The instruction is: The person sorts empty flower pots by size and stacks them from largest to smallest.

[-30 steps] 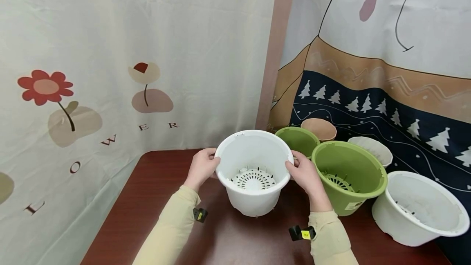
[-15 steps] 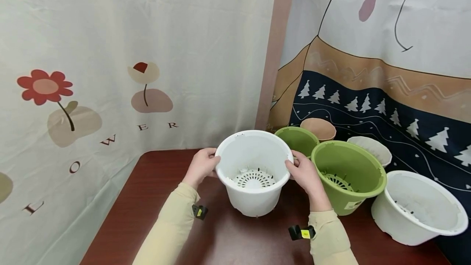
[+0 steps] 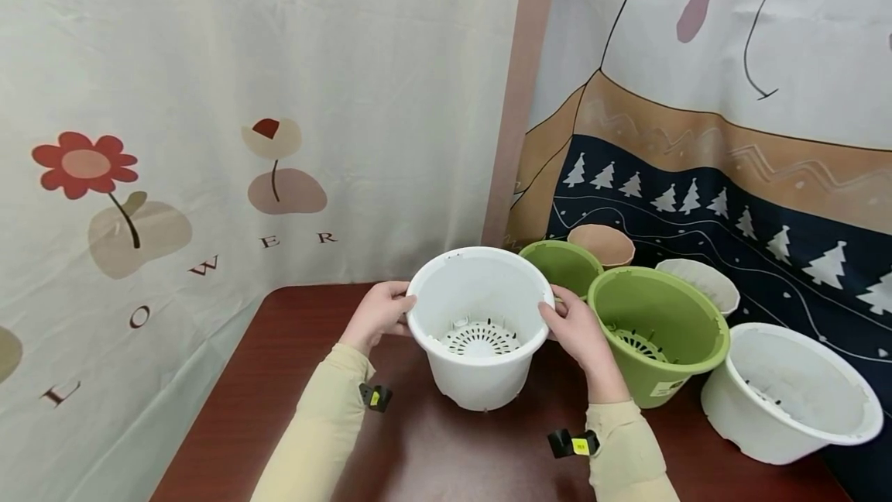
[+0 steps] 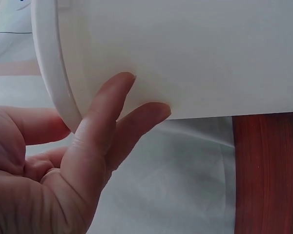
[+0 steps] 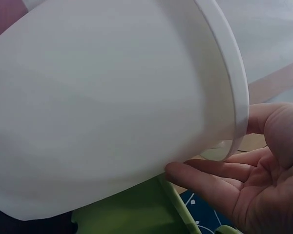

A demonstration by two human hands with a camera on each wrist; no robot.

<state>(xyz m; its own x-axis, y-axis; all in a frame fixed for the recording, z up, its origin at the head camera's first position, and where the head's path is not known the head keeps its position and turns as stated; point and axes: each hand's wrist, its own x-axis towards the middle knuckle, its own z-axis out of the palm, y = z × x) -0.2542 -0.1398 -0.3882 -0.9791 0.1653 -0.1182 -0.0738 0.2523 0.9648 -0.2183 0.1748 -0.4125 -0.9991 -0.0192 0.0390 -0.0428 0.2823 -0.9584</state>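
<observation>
A round white plastic flowerpot [image 3: 477,386] with a slotted bottom is tilted so its inside faces me in the head view. My left hand [image 3: 376,314] grips its rim at the left, thumb on the lip and fingers under it against the outer wall. On the opposite side my right hand [image 3: 577,328] holds the rim the same way. The left wrist view shows two fingers of my left hand [image 4: 73,170] along the pot's wall [image 4: 195,58]. In the right wrist view, fingers of my right hand [image 5: 254,175] reach beneath the rim.
Right of the held pot stand a large green pot [image 3: 697,324], a smaller green pot [image 3: 557,254], a peach pot [image 3: 602,242], a small white pot [image 3: 704,279] and a wide white pot [image 3: 759,432]. The reddish-brown table [image 3: 279,378] meets printed curtains [image 3: 390,99] behind.
The pot and both hands hold almost the same place. The left forearm has shifted slightly left, and the head view has turned a little to the right.
</observation>
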